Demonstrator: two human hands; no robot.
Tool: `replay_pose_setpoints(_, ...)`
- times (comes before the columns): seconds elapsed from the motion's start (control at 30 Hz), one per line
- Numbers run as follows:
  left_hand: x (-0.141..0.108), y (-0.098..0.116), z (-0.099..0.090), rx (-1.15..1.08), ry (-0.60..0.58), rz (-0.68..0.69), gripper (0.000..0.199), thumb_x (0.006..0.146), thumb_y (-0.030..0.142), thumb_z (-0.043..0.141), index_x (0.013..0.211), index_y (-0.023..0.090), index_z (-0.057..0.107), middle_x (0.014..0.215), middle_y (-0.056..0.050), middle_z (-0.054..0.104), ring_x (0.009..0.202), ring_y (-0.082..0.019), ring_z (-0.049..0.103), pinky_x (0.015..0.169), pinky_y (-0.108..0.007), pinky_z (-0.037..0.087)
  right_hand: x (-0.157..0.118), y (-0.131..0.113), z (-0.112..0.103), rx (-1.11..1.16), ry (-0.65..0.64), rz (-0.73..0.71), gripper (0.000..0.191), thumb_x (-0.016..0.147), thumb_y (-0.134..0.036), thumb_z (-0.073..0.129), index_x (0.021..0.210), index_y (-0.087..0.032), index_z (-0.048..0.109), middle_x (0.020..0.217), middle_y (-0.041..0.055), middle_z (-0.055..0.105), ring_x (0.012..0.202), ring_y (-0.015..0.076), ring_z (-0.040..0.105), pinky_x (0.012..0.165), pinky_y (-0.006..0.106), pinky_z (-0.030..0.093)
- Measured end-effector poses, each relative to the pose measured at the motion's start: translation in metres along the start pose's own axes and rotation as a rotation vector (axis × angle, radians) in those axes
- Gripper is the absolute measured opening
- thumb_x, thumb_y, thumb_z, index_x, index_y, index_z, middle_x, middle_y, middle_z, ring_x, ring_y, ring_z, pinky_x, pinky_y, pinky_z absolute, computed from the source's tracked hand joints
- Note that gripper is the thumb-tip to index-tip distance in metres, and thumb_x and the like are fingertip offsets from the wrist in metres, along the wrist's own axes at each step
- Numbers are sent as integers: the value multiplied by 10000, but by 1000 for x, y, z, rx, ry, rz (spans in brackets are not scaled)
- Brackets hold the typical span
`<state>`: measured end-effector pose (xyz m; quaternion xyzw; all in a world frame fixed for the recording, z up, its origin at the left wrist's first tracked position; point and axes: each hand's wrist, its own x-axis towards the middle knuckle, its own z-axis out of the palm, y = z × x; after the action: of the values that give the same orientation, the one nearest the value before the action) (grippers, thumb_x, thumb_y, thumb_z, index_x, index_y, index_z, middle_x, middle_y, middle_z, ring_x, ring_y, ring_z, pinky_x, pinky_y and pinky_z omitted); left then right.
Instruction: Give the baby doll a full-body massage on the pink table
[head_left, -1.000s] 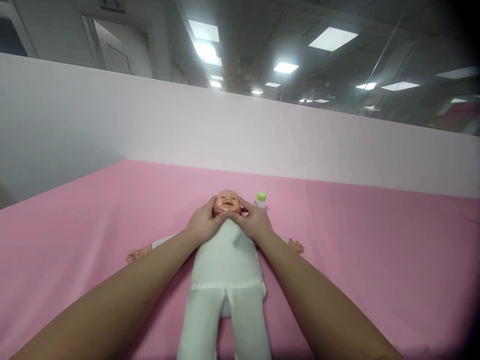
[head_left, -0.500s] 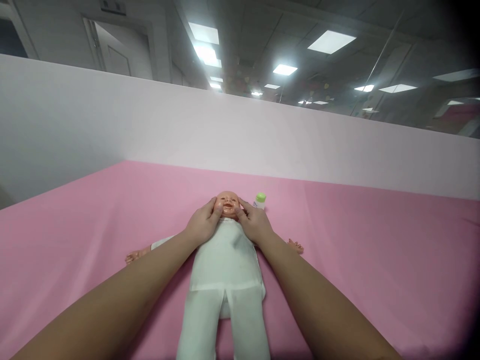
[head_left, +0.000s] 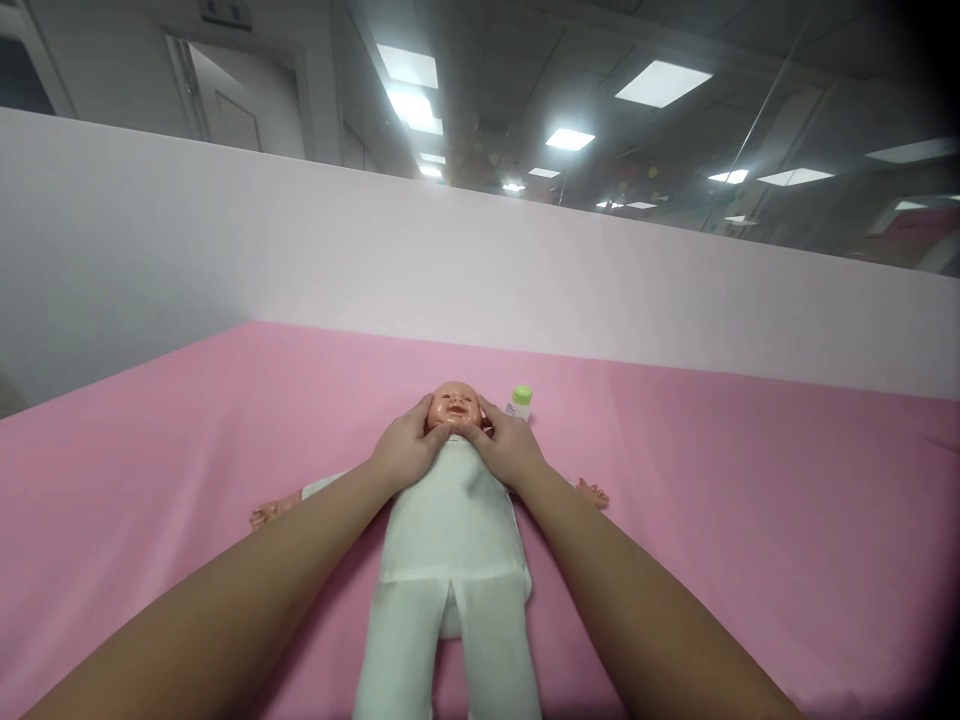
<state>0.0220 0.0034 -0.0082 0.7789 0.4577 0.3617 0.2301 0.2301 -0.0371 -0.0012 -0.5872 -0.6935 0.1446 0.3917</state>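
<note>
A baby doll (head_left: 454,520) in a white cloth suit lies on its back, arms spread, legs toward me. My left hand (head_left: 407,446) cups the left side of its head, thumb under the chin. On the other side, my right hand (head_left: 507,447) holds the head the same way, its thumb also below the chin. Both thumbs come close together at the doll's neck. The fingertips curve behind the cheeks and are partly hidden. Just beyond my right hand stands a small white bottle (head_left: 520,403) with a green cap.
The doll lies on a pink sheet (head_left: 720,500) covering the surface. A white padded wall (head_left: 480,265) runs along the back and left. Behind it are a glass pane, ceiling lights and an open door (head_left: 240,105).
Both thumbs have slid inward and down from the doll's cheeks to under its chin. The hands otherwise keep their place around the head.
</note>
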Motion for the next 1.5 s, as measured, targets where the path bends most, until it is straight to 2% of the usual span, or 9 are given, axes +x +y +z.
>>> replay_pose_setpoints(0.23,3,-8,5,-27,34,-75,758,1023,647,319,1599,161,407,1622,-124,449,1498,-304,430,1226,-449,340,4,16,7,-5,38,-25,542,1071,-567,380,1515,-311,553,1406,44,678,1310,281,622,1081,425,492)
replay_pose_setpoints(0.33,3,-7,4,-51,43,-81,766,1018,680,315,1581,175,438,1595,-119,491,1476,-302,461,1204,-440,365,5,18,9,10,52,-9,537,1086,-546,335,1514,-309,556,1440,41,654,1350,271,594,1114,428,471)
replay_pose_setpoints(0.47,1,2,1,-46,14,-39,690,939,708,502,1472,271,551,1397,-78,684,1238,-312,661,1000,-411,525,3,12,6,27,31,-10,552,1030,-615,471,1492,-333,577,1287,43,742,1201,281,683,1023,420,529)
replay_pose_setpoints(0.6,0,5,-2,-55,6,12,627,912,657,586,1417,287,579,1298,-57,736,1129,-295,706,919,-382,547,1,6,4,135,-3,9,651,878,-585,736,1479,-390,578,1116,5,788,966,241,740,875,370,590)
replay_pose_setpoints(0.77,0,1,0,-40,-6,28,552,967,585,526,1425,280,558,1337,-58,715,1173,-293,683,947,-387,527,1,8,8,228,49,96,678,819,-614,783,1430,-359,638,1197,26,772,1018,246,731,933,391,593)
replay_pose_setpoints(0.93,1,-3,3,40,-6,-37,652,1009,500,442,1578,185,395,1502,-132,593,1332,-333,584,1057,-441,462,3,17,9,338,8,39,538,929,-566,678,1401,-308,669,1260,50,754,1117,253,710,1027,421,555)
replay_pose_setpoints(1.07,1,1,-3,92,-37,-20,618,1005,454,443,1575,218,398,1443,-125,640,1271,-324,621,993,-417,481,3,23,6,390,-20,32,572,935,-504,689,1454,-275,619,1335,69,718,1150,243,699,1039,409,543)
replay_pose_setpoints(1.33,-3,22,-22,504,-44,-92,592,931,684,434,1181,202,670,1101,-184,716,942,-379,685,754,-433,478,-2,1,-16,-113,-19,-20,342,971,-484,602,1193,-276,758,892,32,769,790,200,683,703,299,480)
replay_pose_setpoints(1.5,-9,24,-17,443,-175,-148,788,911,716,416,1394,110,558,1029,-235,743,933,-452,689,725,-453,468,-6,-13,-18,-303,-154,96,474,970,-587,545,1318,-287,660,1052,74,768,888,260,693,691,318,444)
